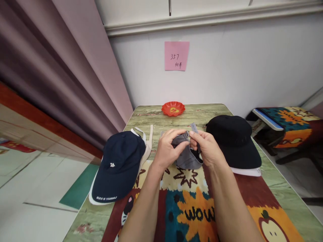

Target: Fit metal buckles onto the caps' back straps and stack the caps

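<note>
A grey cap (188,159) is held up over the middle of the table, its back opening partly visible between my hands. My left hand (171,148) pinches the cap near a small metal buckle (187,134), thumb and fingers closed on it. The fingers of my right hand (205,144) are closed on the cap's grey adjusting strap (193,127), whose end sticks up beyond them. To the left lies a navy cap (118,164) with white lettering, on top of a white one. On the right rests a black cap (230,139), over something white.
A red scalloped dish (173,109) stands at the table's back edge. A colourful printed mat (174,201) covers the table's (280,188) near middle. Beyond are a wall with a pink note (176,56), a curtain (83,50) at left and a stool (287,124) at right.
</note>
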Action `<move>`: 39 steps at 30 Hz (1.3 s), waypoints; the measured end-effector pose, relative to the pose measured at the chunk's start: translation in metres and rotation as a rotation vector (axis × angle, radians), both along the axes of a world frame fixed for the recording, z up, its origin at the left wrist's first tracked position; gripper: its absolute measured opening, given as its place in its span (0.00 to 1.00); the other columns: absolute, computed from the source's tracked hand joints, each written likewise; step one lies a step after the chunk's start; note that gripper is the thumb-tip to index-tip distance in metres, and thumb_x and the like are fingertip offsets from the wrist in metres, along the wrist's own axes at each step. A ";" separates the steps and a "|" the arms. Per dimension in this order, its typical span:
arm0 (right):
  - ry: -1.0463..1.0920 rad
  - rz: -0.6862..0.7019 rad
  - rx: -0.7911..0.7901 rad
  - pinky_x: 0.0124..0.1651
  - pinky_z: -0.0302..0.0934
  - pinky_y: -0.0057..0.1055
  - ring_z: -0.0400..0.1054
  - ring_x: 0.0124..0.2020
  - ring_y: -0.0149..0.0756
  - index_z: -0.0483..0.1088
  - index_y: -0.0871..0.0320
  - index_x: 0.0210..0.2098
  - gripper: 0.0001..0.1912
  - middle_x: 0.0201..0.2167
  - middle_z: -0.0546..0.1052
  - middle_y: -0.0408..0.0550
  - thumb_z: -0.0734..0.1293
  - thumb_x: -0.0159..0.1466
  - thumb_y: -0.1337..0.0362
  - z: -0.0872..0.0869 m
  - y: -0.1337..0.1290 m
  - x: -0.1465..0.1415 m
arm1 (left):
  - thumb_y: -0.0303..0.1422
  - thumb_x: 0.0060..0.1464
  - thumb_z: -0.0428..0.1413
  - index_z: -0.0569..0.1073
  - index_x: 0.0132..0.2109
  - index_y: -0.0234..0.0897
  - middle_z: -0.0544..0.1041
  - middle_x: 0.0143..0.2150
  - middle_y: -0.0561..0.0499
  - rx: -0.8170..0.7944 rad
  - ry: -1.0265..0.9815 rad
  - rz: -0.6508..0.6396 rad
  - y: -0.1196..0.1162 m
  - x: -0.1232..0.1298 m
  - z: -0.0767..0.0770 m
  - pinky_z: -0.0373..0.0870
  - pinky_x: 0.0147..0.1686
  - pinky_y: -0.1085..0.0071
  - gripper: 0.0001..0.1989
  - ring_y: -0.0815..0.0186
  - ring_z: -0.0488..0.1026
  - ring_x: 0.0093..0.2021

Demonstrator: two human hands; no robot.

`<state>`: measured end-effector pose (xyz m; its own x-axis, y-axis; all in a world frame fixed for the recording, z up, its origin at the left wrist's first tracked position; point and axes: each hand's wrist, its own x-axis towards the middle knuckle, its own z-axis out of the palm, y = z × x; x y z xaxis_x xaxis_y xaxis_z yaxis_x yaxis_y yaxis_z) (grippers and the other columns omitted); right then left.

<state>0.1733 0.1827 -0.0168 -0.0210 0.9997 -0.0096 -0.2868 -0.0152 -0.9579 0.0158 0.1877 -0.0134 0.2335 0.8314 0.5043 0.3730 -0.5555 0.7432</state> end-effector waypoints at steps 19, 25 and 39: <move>-0.111 -0.088 0.109 0.24 0.54 0.27 0.57 0.20 0.27 0.68 0.56 0.26 0.20 0.18 0.65 0.37 0.73 0.59 0.47 0.008 -0.011 -0.024 | 0.26 0.58 0.58 0.77 0.46 0.40 0.81 0.44 0.49 -0.012 0.012 0.171 -0.020 0.002 0.017 0.74 0.37 0.69 0.09 0.69 0.76 0.30; -0.052 -0.131 0.104 0.23 0.55 0.26 0.54 0.18 0.26 0.71 0.56 0.33 0.22 0.17 0.62 0.35 0.69 0.62 0.43 0.008 -0.011 -0.023 | 0.29 0.60 0.56 0.75 0.47 0.39 0.80 0.34 0.51 -0.165 -0.151 0.084 -0.014 0.000 0.013 0.77 0.35 0.71 0.09 0.66 0.79 0.31; -0.129 -0.119 0.104 0.25 0.53 0.26 0.58 0.21 0.27 0.74 0.58 0.34 0.13 0.21 0.68 0.39 0.69 0.62 0.53 0.011 -0.010 -0.010 | 0.34 0.53 0.64 0.76 0.46 0.34 0.78 0.27 0.53 -0.425 -0.536 -0.025 -0.005 0.006 0.005 0.75 0.29 0.76 0.14 0.70 0.77 0.26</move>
